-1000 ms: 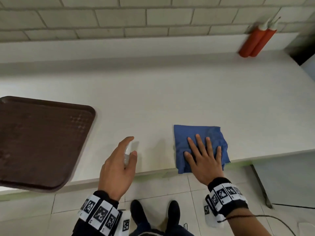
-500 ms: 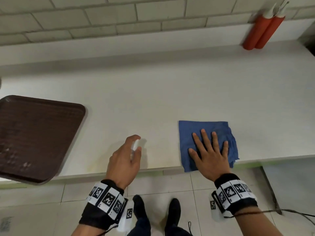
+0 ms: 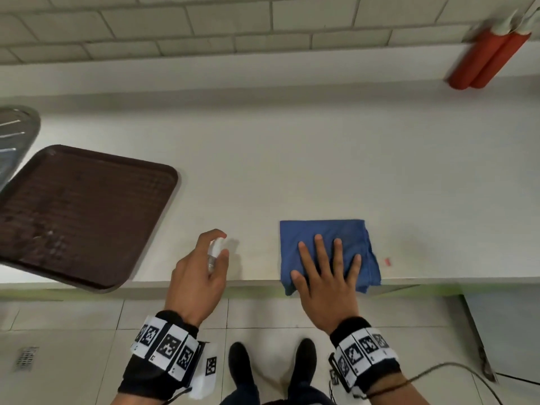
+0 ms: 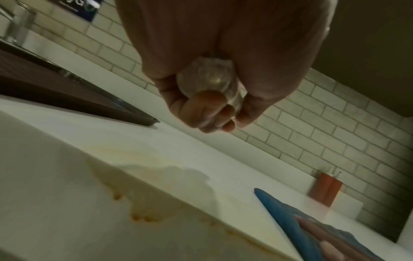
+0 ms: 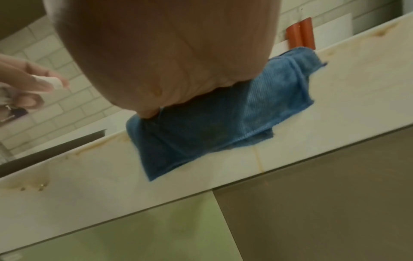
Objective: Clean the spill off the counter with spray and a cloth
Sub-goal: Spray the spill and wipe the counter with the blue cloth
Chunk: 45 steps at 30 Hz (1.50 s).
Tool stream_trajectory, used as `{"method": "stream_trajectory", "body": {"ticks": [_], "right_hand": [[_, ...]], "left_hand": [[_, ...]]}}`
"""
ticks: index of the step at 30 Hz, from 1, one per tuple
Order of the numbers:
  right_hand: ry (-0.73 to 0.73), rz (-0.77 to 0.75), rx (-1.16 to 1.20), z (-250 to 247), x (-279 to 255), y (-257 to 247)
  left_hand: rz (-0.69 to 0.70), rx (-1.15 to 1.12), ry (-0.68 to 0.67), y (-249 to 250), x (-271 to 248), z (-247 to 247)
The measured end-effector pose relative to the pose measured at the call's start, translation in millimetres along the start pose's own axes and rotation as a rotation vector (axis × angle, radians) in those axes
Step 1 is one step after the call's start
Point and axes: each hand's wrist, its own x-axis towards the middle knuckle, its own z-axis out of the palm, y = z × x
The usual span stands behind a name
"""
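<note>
A folded blue cloth [image 3: 324, 238] [image 5: 223, 127] [image 4: 286, 213] lies at the front edge of the white counter [image 3: 292, 171], one corner hanging over. My right hand [image 3: 327, 267] lies flat on it with fingers spread. To its left, my left hand [image 3: 201, 273] [image 4: 214, 98] grips a small clear spray bottle [image 3: 214, 252] [image 4: 210, 79] with a white top, held just above the counter edge, index finger on the nozzle. Yellowish-brown spill stains [image 4: 138, 217] [image 5: 33, 187] mark the counter's front edge below the bottle.
A brown tray [image 3: 76, 214] sits at the left, overhanging the front edge, with a metal sink [image 3: 14, 133] behind it. Two red bottles [image 3: 491, 59] stand at the back right against the tiled wall. Tiled floor and my shoes [image 3: 242, 366] are below.
The head view has shifted, so the tray and hands sit further right in frame. Both hands keep their hold and place: left on the bottle, right flat on the cloth.
</note>
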Motion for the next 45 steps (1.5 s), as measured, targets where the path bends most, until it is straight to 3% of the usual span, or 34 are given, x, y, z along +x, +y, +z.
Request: {"method": "stream_trajectory", "body": {"ticks": [7,12,17,21,24,32,45], "right_hand": [[-0.053,-0.014,-0.001,3,61,-91],[-0.061,-0.124,-0.031,13,55,-173],[-0.045,-0.187,-0.027,20,57,-186],[-0.058,-0.09,-0.014,14,96,-206],[-0.039,-0.114,-0.026,17,84,-216],[-0.009,-0.335,-0.091,25,35,-157],[0.006,-0.066,-0.194,-3,-8,39]], "left_hand": [[0.0,-0.084,0.033,-50,-19,-40],[-0.021,-0.091,0.056,-80,-25,-62],[-0.057,-0.111,0.044,-107,-29,-77],[-0.055,-0.065,0.04,-119,-27,-89],[-0.054,-0.07,0.035,-117,-22,-94],[0.013,-0.083,-0.046,-91,-6,-78],[0.117,-0.089,-0.118,-38,-7,-26]]}}
